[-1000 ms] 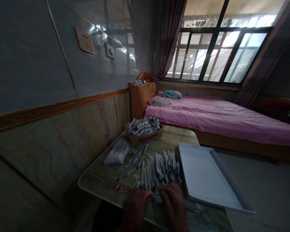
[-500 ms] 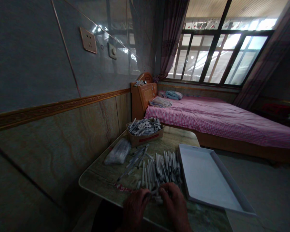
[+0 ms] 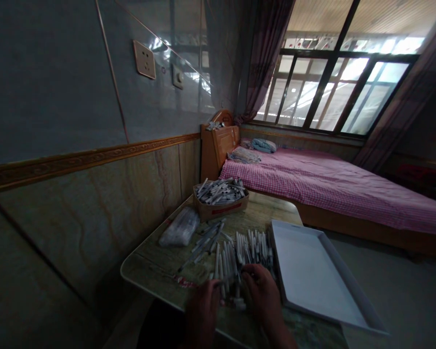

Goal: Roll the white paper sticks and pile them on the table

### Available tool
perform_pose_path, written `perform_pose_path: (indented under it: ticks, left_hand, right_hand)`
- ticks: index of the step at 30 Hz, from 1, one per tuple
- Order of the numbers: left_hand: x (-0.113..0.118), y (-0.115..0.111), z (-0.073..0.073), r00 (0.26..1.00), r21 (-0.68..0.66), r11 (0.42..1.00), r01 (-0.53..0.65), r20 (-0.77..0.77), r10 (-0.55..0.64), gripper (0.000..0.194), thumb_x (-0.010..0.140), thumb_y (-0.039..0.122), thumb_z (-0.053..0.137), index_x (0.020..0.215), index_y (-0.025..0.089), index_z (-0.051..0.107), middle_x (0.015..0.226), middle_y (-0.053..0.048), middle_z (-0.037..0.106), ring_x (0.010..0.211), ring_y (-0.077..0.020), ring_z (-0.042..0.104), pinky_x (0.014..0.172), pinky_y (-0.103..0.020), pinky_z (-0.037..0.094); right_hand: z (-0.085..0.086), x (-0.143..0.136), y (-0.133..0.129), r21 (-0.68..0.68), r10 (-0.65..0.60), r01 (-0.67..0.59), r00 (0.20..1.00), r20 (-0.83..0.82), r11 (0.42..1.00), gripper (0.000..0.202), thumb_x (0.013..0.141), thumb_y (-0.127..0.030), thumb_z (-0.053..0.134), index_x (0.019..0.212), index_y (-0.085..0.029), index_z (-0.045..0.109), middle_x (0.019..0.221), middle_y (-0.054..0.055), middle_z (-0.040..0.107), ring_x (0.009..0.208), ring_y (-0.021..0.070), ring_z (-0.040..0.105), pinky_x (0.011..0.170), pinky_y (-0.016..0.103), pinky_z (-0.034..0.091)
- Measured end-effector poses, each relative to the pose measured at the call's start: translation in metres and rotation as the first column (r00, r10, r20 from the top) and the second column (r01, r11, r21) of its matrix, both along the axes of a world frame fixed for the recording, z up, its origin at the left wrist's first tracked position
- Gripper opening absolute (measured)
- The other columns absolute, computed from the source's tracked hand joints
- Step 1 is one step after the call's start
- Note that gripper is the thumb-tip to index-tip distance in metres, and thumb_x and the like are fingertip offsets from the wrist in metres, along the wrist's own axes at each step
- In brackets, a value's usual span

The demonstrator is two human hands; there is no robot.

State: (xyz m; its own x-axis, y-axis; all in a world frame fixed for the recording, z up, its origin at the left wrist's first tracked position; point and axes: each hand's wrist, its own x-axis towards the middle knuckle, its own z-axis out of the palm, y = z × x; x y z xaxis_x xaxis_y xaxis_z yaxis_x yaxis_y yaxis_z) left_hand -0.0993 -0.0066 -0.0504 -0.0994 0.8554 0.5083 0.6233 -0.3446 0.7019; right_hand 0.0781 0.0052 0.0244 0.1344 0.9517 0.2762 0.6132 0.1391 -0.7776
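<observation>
Several white pens (image 3: 225,264) lie side by side on the marbled table (image 3: 148,264), close in front of me. My left hand (image 3: 204,303) is at their near left end, thumb and fingers pinched together; whatever is between them is too dark to make out. Over the near ends of the right-hand pens (image 3: 254,245), my right hand (image 3: 262,291) curls its fingers closed, and what they grip is hidden. Short pale pieces (image 3: 238,303) lie between the two hands. Loose darker pens (image 3: 205,242) are scattered farther back on the left.
A cardboard box (image 3: 221,210) heaped with pens stands at the table's back. Beside it lies a clear plastic bag (image 3: 180,227). A shallow white tray (image 3: 318,271) rests on the right, reaching past the table edge. Behind are a bed (image 3: 312,174) and a tiled wall (image 3: 148,184).
My right hand has moved slightly forward over the pens, and my left hand has drawn away from it. The hands, close together before, are now farther apart. The view has shifted slightly.
</observation>
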Motion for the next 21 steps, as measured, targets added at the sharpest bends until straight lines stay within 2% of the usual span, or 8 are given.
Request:
perform_pose_path:
  ticks: [4, 9, 14, 18, 21]
  left_hand:
    - [0.003, -0.001, -0.001, 0.978, -0.126, 0.991, -0.039, 0.199, 0.064, 0.037, 0.098, 0.043, 0.038, 0.106, 0.023, 0.068, 0.083, -0.005, 0.077, 0.071, -0.0217, 0.073, 0.064, -0.033, 0.058]
    - [0.007, -0.004, 0.004, 0.944, -0.197, 0.980, 0.001, 0.322, 0.064, 0.042, 0.097, 0.051, 0.038, 0.104, 0.023, 0.068, 0.083, -0.005, 0.077, 0.071, -0.0222, 0.073, 0.065, -0.034, 0.058]
    - [0.012, -0.005, 0.005, 0.928, -0.179, 0.984, -0.019, 0.362, 0.084, 0.051, 0.096, 0.059, 0.034, 0.107, 0.022, 0.066, 0.072, -0.005, 0.075, 0.060, -0.0217, 0.070, 0.064, -0.035, 0.058]
    - [0.012, -0.004, 0.002, 0.941, -0.118, 0.990, -0.082, 0.318, 0.116, 0.052, 0.096, 0.060, 0.034, 0.103, 0.021, 0.068, 0.088, -0.011, 0.078, 0.074, -0.0244, 0.074, 0.065, -0.036, 0.059]
    - [0.012, -0.004, -0.002, 0.949, -0.093, 0.992, -0.091, 0.295, 0.115, 0.052, 0.097, 0.059, 0.033, 0.104, 0.021, 0.068, 0.089, -0.011, 0.078, 0.078, -0.0240, 0.074, 0.069, -0.036, 0.059]
  right_hand:
    - [0.011, -0.017, 0.013, -0.051, 0.038, -0.026, 0.969, 0.245, 0.998, 0.021, 0.085, -0.019, 0.056, 0.092, -0.025, 0.074, 0.096, 0.004, 0.074, 0.096, 0.0220, 0.064, 0.082, 0.028, 0.044]
    - [0.018, -0.044, 0.037, -0.061, 0.057, -0.031, 0.875, 0.480, 0.998, 0.021, 0.088, -0.018, 0.057, 0.086, -0.028, 0.076, 0.090, 0.004, 0.074, 0.090, 0.0224, 0.063, 0.072, 0.028, 0.041]
    - [0.013, -0.060, 0.053, -0.062, 0.112, -0.093, 0.860, 0.498, 0.994, 0.025, 0.086, -0.014, 0.058, 0.082, -0.030, 0.078, 0.085, 0.004, 0.073, 0.086, 0.0216, 0.062, 0.066, 0.028, 0.037]
    - [0.010, -0.067, 0.057, -0.064, 0.146, -0.131, 0.863, 0.484, 0.989, 0.019, 0.086, -0.021, 0.061, 0.086, -0.031, 0.078, 0.086, 0.004, 0.073, 0.087, 0.0219, 0.062, 0.064, 0.027, 0.036]
    - [0.006, -0.070, 0.061, -0.066, 0.165, -0.151, 0.868, 0.468, 0.986, 0.014, 0.083, -0.031, 0.065, 0.088, -0.030, 0.078, 0.087, 0.005, 0.072, 0.086, 0.0227, 0.061, 0.065, 0.028, 0.036]
